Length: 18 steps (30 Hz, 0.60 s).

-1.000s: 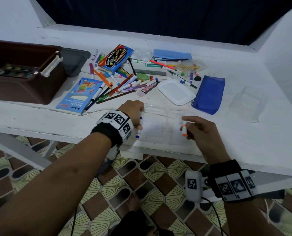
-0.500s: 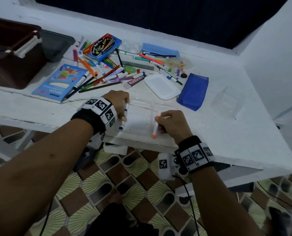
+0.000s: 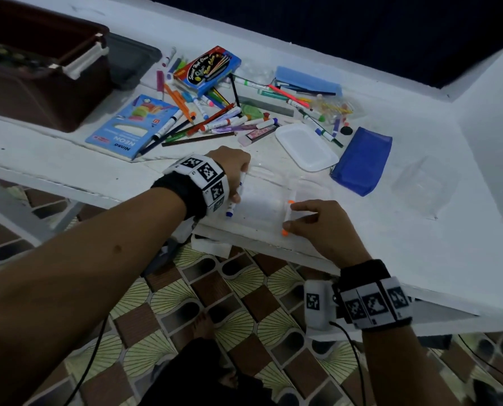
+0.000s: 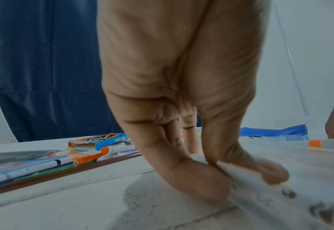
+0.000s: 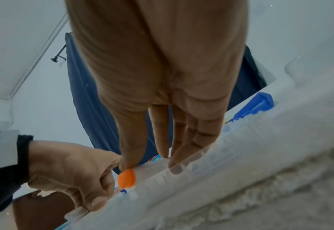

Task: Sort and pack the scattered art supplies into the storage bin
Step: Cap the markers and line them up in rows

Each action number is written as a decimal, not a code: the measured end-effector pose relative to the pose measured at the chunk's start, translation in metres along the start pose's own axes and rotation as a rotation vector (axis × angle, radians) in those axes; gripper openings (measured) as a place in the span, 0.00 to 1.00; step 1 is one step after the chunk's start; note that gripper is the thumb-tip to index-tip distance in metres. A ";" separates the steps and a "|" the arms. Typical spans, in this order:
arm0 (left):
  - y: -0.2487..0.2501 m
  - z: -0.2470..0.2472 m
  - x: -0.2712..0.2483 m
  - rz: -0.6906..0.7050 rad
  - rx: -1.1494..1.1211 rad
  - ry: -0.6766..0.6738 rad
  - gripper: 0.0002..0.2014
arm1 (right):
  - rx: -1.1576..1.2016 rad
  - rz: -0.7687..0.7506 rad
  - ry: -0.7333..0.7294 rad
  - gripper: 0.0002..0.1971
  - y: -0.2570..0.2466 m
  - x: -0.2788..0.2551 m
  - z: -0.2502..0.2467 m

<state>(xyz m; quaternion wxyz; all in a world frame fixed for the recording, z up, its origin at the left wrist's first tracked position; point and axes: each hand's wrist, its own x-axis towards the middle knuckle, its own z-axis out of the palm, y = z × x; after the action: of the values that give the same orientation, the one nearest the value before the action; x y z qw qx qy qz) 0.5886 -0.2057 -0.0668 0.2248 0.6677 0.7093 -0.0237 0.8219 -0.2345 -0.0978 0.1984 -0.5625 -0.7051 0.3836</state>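
A clear plastic tray [image 3: 262, 206] lies at the white table's front edge. My left hand [image 3: 240, 186] is at the tray's left rim, fingers curled round a white marker with a blue cap [image 3: 230, 211]. In the left wrist view, thumb and fingers [image 4: 217, 168] pinch at that rim. An orange-capped marker [image 3: 288, 218] lies in the tray. My right hand [image 3: 303, 218] is over it with straight fingers, the thumb tip touching its orange cap [image 5: 126, 179]. The brown storage bin [image 3: 39, 83] stands at the far left with paint pots inside.
A heap of markers and pencils [image 3: 215, 118], a blue paper pack [image 3: 133, 127] and a crayon box [image 3: 209, 68] lie behind the tray. A white lid [image 3: 306, 148], a blue pouch [image 3: 361, 159] and a clear container [image 3: 426, 186] sit to the right. A grey lid [image 3: 130, 63] is beside the bin.
My right hand lowered the orange marker into the clear tray and its fingers straightened off it. The left hand kept its hold at the left rim.
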 end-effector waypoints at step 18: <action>-0.001 -0.002 0.003 -0.006 0.001 -0.017 0.32 | -0.250 -0.114 0.030 0.24 -0.005 0.005 0.010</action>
<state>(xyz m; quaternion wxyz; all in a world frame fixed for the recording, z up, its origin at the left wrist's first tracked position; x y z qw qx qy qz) 0.5871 -0.2023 -0.0668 0.2302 0.6656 0.7092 -0.0303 0.8102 -0.2337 -0.1009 0.1587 -0.5475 -0.7751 0.2726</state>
